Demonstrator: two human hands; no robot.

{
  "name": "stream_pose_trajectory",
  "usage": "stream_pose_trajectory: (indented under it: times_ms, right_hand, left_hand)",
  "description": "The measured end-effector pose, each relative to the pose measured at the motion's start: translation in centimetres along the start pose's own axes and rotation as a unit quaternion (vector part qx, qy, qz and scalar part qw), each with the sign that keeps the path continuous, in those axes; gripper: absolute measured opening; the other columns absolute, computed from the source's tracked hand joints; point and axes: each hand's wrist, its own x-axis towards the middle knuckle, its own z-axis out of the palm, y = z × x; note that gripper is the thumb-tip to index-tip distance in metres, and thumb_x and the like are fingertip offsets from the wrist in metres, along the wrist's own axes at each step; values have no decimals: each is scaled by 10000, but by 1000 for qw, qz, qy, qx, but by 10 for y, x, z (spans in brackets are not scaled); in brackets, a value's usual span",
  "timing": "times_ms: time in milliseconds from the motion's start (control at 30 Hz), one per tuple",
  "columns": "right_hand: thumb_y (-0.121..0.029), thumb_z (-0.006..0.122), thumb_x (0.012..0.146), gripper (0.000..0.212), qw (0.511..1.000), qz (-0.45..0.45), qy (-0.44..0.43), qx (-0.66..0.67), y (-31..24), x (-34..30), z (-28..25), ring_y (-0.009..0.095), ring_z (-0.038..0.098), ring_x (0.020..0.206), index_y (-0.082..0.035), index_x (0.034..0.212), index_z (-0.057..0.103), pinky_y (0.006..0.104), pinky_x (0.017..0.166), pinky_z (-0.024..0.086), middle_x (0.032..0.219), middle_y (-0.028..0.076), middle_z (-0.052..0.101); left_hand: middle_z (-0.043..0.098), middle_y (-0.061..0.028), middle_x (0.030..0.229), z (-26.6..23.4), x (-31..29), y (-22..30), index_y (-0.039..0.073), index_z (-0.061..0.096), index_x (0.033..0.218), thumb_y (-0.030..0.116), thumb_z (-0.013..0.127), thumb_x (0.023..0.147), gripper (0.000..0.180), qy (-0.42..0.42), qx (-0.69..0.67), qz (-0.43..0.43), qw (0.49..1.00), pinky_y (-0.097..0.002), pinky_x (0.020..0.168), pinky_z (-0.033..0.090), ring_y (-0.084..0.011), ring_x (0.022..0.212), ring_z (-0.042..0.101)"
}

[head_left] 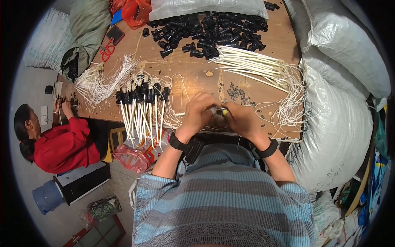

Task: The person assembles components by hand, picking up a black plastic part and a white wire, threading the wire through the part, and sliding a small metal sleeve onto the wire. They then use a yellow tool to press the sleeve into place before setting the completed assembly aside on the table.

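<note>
two, mid-frame: your left hand (pixel 198 114) and right hand (pixel 245 120), curled nearly closed, yellow piece (pixel 224 112) between; exact hold hidden, cannot tell. one tube bundle (pixel 141 119), left of centre, overhanging: your left forearm (pixel 166 159), swinging wide, could knock it down.

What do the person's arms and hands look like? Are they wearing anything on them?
The left grip and right grip wear no gloves. Each wrist has a black band: left band, right band. The left sleeve and right sleeve are knitted, light blue and grey, ending above bare forearms.
</note>
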Motion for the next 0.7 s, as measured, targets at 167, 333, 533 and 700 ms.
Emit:
stream_pose_trajectory:
  times_ms: [167,333,533,700]
  right_hand:
    - [-81,651,767,99,980,-6,66,189,-5,-2,7,376,600,658,-60,841,589,406,531,456,744,166,602]
    - [-114,650,769,103,987,94,84,97,8,-9,16,321,618,591,-100,866,684,348,516,472,680,138,621]
    - [-74,601,826,135,981,134,88,107,21,-13,10,114,589,575,-10,907,687,276,540,450,642,75,622]
    - [-104,604,817,141,963,167,153,144,33,-12,15,219,604,589,-27,889,697,309,545,463,673,112,639]
  left_hand:
    - [626,-84,837,-6,-14,-4,52,672,861,-129,622,653,280,15,40,125,991,-320,707,500,-254,834,614]
    - [637,-96,858,13,5,-17,25,666,905,-106,654,662,276,71,25,-10,997,-324,683,500,-263,794,613]
    - [616,-119,828,10,27,-47,35,682,952,-98,617,690,301,50,176,8,983,-333,691,493,-248,758,608]
    - [608,-58,812,18,21,-31,29,691,862,-120,594,717,229,24,-23,-95,995,-264,666,459,-176,762,596]
